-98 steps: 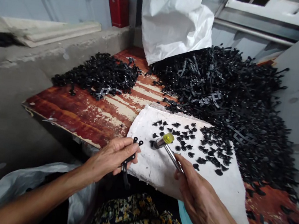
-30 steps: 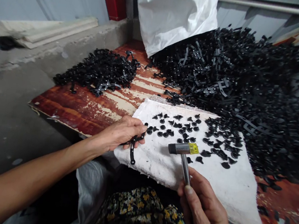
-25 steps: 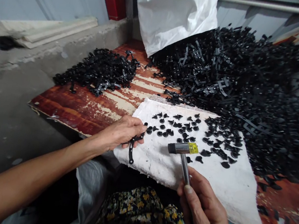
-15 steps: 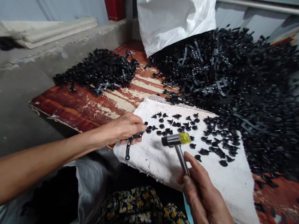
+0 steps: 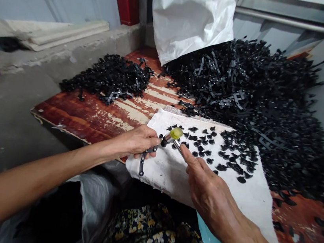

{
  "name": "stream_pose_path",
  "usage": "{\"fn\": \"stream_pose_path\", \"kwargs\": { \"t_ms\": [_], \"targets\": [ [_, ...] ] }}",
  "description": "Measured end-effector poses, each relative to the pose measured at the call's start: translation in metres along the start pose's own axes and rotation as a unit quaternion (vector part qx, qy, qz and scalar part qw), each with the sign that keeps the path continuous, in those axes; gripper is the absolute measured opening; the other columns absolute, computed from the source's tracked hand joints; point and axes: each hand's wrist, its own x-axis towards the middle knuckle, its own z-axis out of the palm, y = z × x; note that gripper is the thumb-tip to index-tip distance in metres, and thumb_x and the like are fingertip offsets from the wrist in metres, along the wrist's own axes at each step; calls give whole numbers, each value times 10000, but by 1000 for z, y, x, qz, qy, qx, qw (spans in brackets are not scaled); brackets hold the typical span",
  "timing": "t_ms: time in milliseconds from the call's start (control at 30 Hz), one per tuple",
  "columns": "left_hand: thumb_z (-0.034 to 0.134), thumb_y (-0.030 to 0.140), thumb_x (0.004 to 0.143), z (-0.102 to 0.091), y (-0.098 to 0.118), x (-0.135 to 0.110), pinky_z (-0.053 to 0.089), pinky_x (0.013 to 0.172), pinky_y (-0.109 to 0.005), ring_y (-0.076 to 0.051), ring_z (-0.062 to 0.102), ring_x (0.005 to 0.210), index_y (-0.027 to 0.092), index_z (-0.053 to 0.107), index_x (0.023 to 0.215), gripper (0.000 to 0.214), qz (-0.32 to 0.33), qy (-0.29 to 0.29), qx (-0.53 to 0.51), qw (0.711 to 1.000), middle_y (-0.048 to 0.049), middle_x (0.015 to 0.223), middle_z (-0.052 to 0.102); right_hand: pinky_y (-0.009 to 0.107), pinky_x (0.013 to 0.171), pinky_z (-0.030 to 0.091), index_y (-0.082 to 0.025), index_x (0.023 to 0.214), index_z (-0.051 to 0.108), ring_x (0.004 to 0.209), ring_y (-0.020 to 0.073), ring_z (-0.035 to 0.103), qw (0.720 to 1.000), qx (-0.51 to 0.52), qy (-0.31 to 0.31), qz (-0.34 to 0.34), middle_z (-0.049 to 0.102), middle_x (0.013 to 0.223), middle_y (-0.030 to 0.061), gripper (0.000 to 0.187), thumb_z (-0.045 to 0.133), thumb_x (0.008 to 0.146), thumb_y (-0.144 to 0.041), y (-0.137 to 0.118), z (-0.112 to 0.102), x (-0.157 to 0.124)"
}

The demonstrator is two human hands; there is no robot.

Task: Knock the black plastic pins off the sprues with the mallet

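My left hand (image 5: pixel 140 140) is closed on a black jointed plastic strip (image 5: pixel 142 163) at the left edge of a white cloth (image 5: pixel 168 182). One end of the strip hangs below my fingers; the other is at my fingertips. My right hand (image 5: pixel 202 174) grips the metal handle of a small two-faced mallet (image 5: pixel 175 134). Its yellow face points up and right, and its black face is down by my left fingertips, at a small black piece there. Whether the face touches that piece I cannot tell. Several loose black round-headed pegs (image 5: pixel 203 143) lie on the cloth.
A large heap of black parts (image 5: pixel 258 90) covers the right and back of the worn red board (image 5: pixel 70 113). A smaller heap (image 5: pixel 111 75) lies at the left. A white sack (image 5: pixel 193 18) hangs over the back, and an open bag (image 5: pixel 94 204) is below the board's front edge.
My right hand has brought the mallet left and away from me, to my left fingertips. My left hand keeps its hold on the strip. The whole view has shifted slightly.
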Motion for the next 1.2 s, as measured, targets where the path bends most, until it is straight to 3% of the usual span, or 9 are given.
{"fn": "stream_pose_path", "kwargs": {
  "t_ms": [100, 300, 567, 867, 1067, 1200],
  "targets": [
    [490, 261, 908, -5, -6, -1, 261, 287, -155, -36, 408, 304, 139, 561, 694, 257, 20, -44, 17, 999, 21, 602, 630, 315, 555, 575, -230, 1560, 178, 585, 180, 617, 1000, -8, 3, 7, 641, 870, 74, 801, 371, 817, -3, -1, -1, 0],
    [460, 227, 910, -3, -11, -1, 196, 253, -154, -25, 321, 250, 159, 493, 625, 295, 3, -51, -25, 998, 51, 513, 564, 317, 496, 548, -162, 1521, 286, 556, 184, 599, 1000, -10, -9, -6, 638, 857, 93, 715, 340, 823, -16, -1, -6, 0],
    [486, 240, 877, -3, -10, 1, 187, 253, -167, -35, 320, 246, 158, 498, 585, 304, -9, -46, -36, 998, 24, 494, 560, 395, 647, 597, -93, 1437, 424, 636, 207, 668, 999, 31, 42, -7, 646, 783, 94, 582, 341, 862, -57, -3, -15, 7],
    [492, 276, 865, -6, -11, 4, 210, 247, -173, -47, 290, 248, 163, 539, 586, 304, 4, -44, -2, 999, 45, 432, 476, 382, 654, 604, -115, 1432, 436, 664, 199, 674, 999, 33, 40, -4, 646, 780, 80, 569, 340, 872, -70, 0, -11, 6],
    [524, 217, 836, -7, -6, 5, 179, 266, -150, -30, 315, 265, 154, 523, 541, 301, 22, 20, 78, 996, 35, 439, 510, 415, 702, 603, -166, 1457, 411, 679, 202, 665, 1000, 30, 8, 0, 662, 827, 84, 609, 365, 860, -51, 3, -9, 5],
    [534, 256, 843, -9, -10, 9, 197, 259, -160, -39, 308, 256, 164, 537, 561, 296, 20, -33, 28, 999, 51, 411, 485, 440, 731, 601, -170, 1454, 418, 679, 213, 671, 999, 37, 14, 13, 678, 847, 94, 598, 359, 870, -58, 6, -7, 3]
  ]
}}
